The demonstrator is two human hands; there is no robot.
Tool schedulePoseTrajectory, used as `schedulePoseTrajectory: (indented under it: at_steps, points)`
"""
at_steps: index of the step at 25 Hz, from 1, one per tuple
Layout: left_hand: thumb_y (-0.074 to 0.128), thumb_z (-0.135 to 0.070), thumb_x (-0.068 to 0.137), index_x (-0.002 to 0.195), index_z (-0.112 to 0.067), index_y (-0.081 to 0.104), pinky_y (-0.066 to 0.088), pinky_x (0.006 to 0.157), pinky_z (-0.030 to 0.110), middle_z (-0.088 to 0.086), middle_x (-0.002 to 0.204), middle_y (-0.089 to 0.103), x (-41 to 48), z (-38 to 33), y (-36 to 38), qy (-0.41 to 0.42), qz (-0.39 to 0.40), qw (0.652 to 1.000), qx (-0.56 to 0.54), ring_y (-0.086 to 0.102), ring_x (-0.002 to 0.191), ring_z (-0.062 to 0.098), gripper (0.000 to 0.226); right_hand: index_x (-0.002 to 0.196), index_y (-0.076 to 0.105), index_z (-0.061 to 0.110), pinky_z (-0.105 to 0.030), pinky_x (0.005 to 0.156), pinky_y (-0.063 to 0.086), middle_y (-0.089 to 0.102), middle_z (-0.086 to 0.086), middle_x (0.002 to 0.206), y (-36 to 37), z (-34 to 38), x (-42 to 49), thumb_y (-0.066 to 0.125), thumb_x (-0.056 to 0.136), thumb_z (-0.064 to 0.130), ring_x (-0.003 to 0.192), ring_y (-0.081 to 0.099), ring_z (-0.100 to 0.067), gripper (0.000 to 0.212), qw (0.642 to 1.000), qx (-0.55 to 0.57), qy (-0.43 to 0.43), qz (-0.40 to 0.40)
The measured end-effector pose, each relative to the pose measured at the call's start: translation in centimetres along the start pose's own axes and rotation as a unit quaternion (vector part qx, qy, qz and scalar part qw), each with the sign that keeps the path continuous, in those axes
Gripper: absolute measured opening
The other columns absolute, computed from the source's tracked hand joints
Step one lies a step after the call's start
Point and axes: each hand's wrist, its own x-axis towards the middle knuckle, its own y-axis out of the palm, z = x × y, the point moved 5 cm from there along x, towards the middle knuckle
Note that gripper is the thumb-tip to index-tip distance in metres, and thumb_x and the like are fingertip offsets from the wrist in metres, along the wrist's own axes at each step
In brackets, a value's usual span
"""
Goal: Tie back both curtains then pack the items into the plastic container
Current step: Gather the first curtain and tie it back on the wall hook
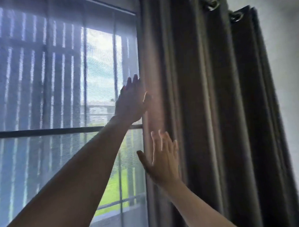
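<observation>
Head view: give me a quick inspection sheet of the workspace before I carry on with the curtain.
Surface: nothing seen.
Job's things: dark curtain gathered beside the window, hanging untied; container and items not in view.
Clutter: nothing seen.
Hands: left hand and right hand both open, fingers straight, at the curtain's window-side edge.
Cables: nothing seen.
Surroundings: window has a mesh screen; pale wall to the right.

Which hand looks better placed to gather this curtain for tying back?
Right, probably. The right hand lies lower, flat over the folds of the curtain; the left hand is higher, at its edge beside the window. No tie shows.
</observation>
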Motion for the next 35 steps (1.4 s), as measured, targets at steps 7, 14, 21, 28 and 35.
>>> schedulePoseTrajectory:
  at_steps: [7,14,21,28,35]
  points:
    - [0.038,-0.071,0.082,0.148,-0.013,-0.008,0.007,0.117,0.044,0.011,0.158,-0.009,5.4,-6.2,12.0,-0.098,0.009,0.988,-0.118,-0.007,0.146,0.028,0.099,0.147,0.001,0.016,-0.047,0.113,0.006,0.008,-0.017,0.155,1.0,-11.5,1.7,0.062,0.060,0.070,0.143,0.004,-0.028,0.119,0.988,-0.117,0.093,-0.023]
    - [0.031,-0.039,0.097,0.148,-0.010,-0.010,0.008,0.117,0.049,0.017,0.158,-0.006,13.2,-14.0,23.0,-0.037,0.033,0.976,-0.210,-0.001,0.146,0.034,0.071,0.142,-0.028,0.015,-0.039,0.109,-0.021,-0.021,-0.012,0.156,0.9,-23.8,6.5,0.060,0.076,0.053,0.141,-0.027,-0.023,0.116,0.975,-0.130,0.180,-0.026]
    - [0.021,-0.033,0.099,0.148,-0.014,-0.009,0.007,0.116,0.048,0.018,0.157,-0.006,19.4,-22.0,32.8,0.024,0.077,0.966,-0.245,-0.001,0.146,0.034,0.060,0.144,-0.022,0.011,-0.039,0.107,-0.022,-0.019,-0.015,0.156,0.9,-35.0,10.1,0.064,0.068,0.065,0.143,-0.022,-0.025,0.127,0.958,-0.181,0.219,-0.052]
    - [0.014,-0.039,0.100,0.148,-0.017,-0.010,0.003,0.117,0.045,0.015,0.158,-0.009,24.1,-33.9,41.1,0.022,0.029,0.945,-0.324,-0.004,0.146,0.029,0.058,0.144,-0.023,0.010,-0.042,0.114,-0.013,-0.013,-0.014,0.157,-4.6,-51.4,13.0,0.067,0.066,0.064,0.145,-0.014,-0.024,0.130,0.939,-0.238,0.227,-0.104]
    - [0.014,-0.042,0.099,0.148,-0.021,-0.010,0.002,0.117,0.046,0.014,0.158,-0.011,28.4,-45.0,50.6,0.012,0.051,0.938,-0.343,-0.006,0.146,0.030,0.059,0.144,-0.021,0.008,-0.042,0.114,-0.012,-0.010,-0.014,0.158,-8.5,-66.7,14.4,0.064,0.065,0.069,0.146,-0.009,-0.026,0.131,0.924,-0.277,0.247,-0.086]
